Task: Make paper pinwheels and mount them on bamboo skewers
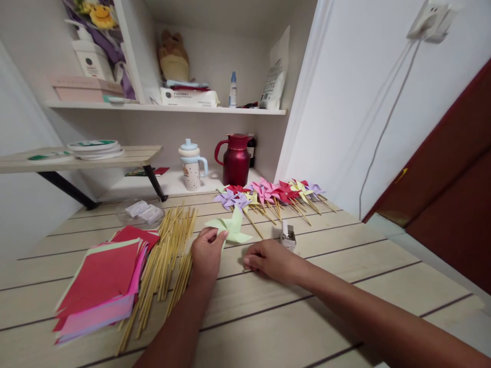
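Observation:
In the middle of the table, my left hand (207, 251) pinches a pale green paper pinwheel (235, 230) between thumb and fingers. To its right, my right hand (270, 259) rests low over the tabletop with its fingers pressed together. A tiny item seems to show at those fingertips, too small to name. Just behind the right hand stands a small open box (288, 236) with little metal pieces inside. Bundled thin wooden sticks (169, 255) lie left of my left hand. Beyond them is a stack of coloured paper sheets (102, 278), red on top.
Finished pinwheels on sticks (268, 191) lie heaped at the back. Behind them are a red thermos jug (236, 161) and a light blue-lidded cup (192, 168). A raised wooden shelf (141, 153) with round white lids stands at left, near a clear plastic tray (126, 217).

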Action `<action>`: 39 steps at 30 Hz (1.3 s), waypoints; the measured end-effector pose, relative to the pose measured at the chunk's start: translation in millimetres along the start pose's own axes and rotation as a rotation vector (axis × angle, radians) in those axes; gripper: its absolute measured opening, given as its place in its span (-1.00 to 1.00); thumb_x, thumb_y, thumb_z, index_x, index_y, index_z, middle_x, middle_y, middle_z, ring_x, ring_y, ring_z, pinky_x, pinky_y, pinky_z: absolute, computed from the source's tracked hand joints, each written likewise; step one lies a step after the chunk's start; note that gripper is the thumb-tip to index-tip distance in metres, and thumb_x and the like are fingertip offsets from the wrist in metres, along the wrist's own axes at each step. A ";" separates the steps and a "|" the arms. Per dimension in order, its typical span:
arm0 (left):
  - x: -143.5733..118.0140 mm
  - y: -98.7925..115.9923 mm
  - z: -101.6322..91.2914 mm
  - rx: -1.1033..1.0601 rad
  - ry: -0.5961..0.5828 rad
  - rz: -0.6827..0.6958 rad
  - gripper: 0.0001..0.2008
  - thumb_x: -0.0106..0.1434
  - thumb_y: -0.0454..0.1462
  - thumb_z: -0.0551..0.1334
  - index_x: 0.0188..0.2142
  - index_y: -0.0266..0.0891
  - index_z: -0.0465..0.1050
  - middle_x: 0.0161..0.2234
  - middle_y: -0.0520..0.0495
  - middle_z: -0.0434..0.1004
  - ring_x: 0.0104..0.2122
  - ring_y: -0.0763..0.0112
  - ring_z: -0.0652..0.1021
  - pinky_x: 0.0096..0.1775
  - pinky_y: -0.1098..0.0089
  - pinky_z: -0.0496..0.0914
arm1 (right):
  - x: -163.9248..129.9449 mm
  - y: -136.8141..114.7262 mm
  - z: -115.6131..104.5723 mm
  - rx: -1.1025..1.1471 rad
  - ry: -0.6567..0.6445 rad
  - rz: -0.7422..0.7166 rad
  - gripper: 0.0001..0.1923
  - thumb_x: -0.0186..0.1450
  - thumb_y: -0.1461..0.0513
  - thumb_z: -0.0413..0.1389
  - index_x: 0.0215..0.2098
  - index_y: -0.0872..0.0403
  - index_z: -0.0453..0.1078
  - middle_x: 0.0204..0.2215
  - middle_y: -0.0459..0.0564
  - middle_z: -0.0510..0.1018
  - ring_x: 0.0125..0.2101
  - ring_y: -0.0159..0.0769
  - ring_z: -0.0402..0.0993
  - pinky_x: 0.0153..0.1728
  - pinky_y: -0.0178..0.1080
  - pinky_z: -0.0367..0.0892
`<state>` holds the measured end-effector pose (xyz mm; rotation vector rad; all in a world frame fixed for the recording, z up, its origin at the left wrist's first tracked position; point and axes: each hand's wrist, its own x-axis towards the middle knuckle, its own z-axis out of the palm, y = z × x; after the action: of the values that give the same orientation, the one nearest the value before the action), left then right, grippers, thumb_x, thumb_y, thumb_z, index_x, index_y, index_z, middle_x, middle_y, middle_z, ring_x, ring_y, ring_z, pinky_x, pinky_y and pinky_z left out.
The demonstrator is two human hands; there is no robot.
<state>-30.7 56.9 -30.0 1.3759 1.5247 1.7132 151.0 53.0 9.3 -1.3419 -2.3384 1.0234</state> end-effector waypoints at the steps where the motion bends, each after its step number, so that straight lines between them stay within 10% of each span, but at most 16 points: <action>1: 0.1 0.0 -0.1 0.001 0.001 0.000 -0.78 0.04 -0.20 0.32 -0.63 -0.23 0.41 -0.56 0.08 0.32 -0.48 0.43 0.37 -0.38 0.45 0.27 | -0.2 -1.1 0.6 -0.023 0.011 -0.001 -0.70 0.30 0.13 0.07 -0.49 0.09 0.51 -0.61 -0.08 0.48 -0.57 -0.38 0.28 -0.53 -0.34 0.08; 39: -0.2 -1.2 1.9 -0.012 -0.004 -0.017 -0.79 0.04 -0.21 0.31 -0.63 -0.22 0.39 -0.55 0.09 0.28 -0.49 0.45 0.35 -0.40 0.45 0.24 | -0.7 21.4 27.5 0.164 0.088 -0.134 -0.89 0.11 0.34 0.18 -0.42 0.06 0.54 -0.52 -0.13 0.56 -0.52 -0.41 0.40 -0.49 -0.38 0.22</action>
<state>-29.2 57.9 -31.5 1.3560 1.5167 1.7057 150.8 47.1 -25.0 -1.1304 -2.1948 1.0661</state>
